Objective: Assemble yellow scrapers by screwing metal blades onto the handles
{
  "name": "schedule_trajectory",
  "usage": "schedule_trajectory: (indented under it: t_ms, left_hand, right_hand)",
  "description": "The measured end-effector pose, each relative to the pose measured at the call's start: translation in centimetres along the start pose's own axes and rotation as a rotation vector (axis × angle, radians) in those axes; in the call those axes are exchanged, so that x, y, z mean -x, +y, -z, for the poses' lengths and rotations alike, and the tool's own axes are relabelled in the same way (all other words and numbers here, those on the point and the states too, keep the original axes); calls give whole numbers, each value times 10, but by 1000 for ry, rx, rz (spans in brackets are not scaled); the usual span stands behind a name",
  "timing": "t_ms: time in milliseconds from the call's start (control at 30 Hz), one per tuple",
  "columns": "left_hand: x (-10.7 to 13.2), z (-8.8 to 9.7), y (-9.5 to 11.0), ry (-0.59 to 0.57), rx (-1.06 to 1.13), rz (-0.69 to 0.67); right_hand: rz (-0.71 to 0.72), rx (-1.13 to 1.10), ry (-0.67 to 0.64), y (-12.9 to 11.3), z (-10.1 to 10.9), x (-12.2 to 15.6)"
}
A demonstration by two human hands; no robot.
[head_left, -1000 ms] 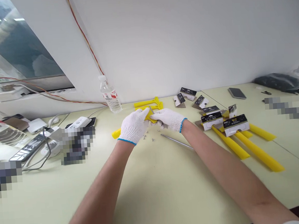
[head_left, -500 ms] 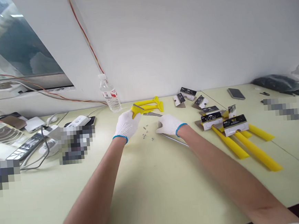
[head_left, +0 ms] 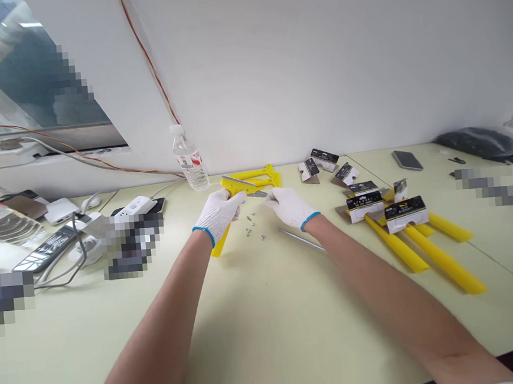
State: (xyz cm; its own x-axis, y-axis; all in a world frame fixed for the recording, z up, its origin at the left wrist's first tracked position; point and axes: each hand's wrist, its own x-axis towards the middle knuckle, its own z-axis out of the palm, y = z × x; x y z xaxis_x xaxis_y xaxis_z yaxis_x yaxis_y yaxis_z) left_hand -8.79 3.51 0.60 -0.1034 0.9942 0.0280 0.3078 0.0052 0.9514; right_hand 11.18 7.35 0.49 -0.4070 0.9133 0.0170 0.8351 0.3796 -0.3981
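left: white knit-gloved hand (head_left: 220, 214), fingers curled round yellow plastic scraper (head_left: 220, 246) | right: white knit-gloved hand (head_left: 288, 207), fingers by thin steel blade (head_left: 257, 194), pinch unclear | risk: blade slipping, scattering tiny steel screws (head_left: 254, 227)

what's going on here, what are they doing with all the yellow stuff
A person in white knit gloves is working at a pale green bench. Their left hand grips a yellow plastic scraper with a metal blade at its head, and their right hand is right beside a small metal piece. Small screws and a thin metal rod lie just below the hands. More yellow scrapers, carded packs and long yellow handles lie nearby.
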Motion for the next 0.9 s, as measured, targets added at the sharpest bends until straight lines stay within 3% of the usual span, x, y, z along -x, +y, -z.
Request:
schedule_trajectory:
  t_ms: [200, 467, 900]
  left_hand:
    - [15, -18, 19, -38, -219, -64]
    - [17, -37, 26, 62, -398, -94]
    - [23, -35, 28, -10, -256, -49]
  right_hand:
    - [35, -120, 150, -5, 8, 4]
    - [26, -231, 136, -4, 8, 9]
    - [6, -299, 123, -5, 13, 10]
